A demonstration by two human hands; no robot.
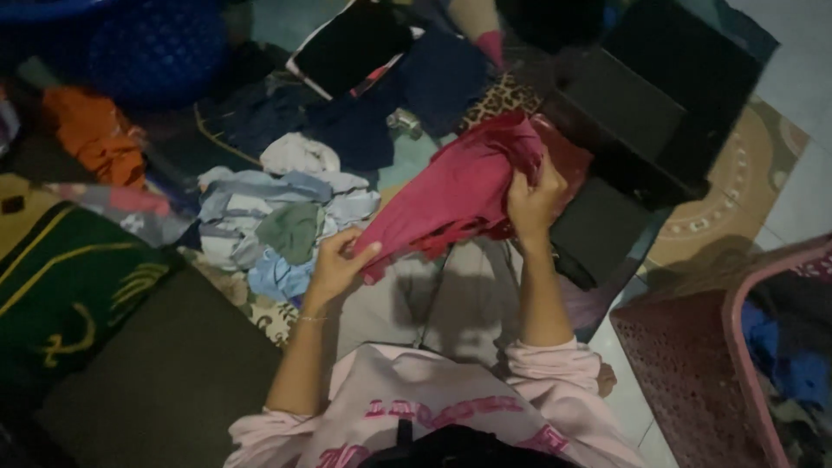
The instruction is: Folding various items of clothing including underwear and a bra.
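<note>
Head view: we note left hand (336, 264) and right hand (531, 204) both clenched on red garment (455, 195), above clothes pile (277, 217).

Single head cam, worn high, pointed steeply down & fwd over own chest and forearms. Close range: left hand (334, 264) and right hand (533, 204) mid-frame, floor filling the rest. No 2nd view, so no overlap to note.

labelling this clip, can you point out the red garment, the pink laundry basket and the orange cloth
red garment (451, 195): head view, middle of the fabric between the hands
pink laundry basket (685, 373): head view, perforated side wall
orange cloth (97, 134): head view, centre of the crumpled heap
</note>
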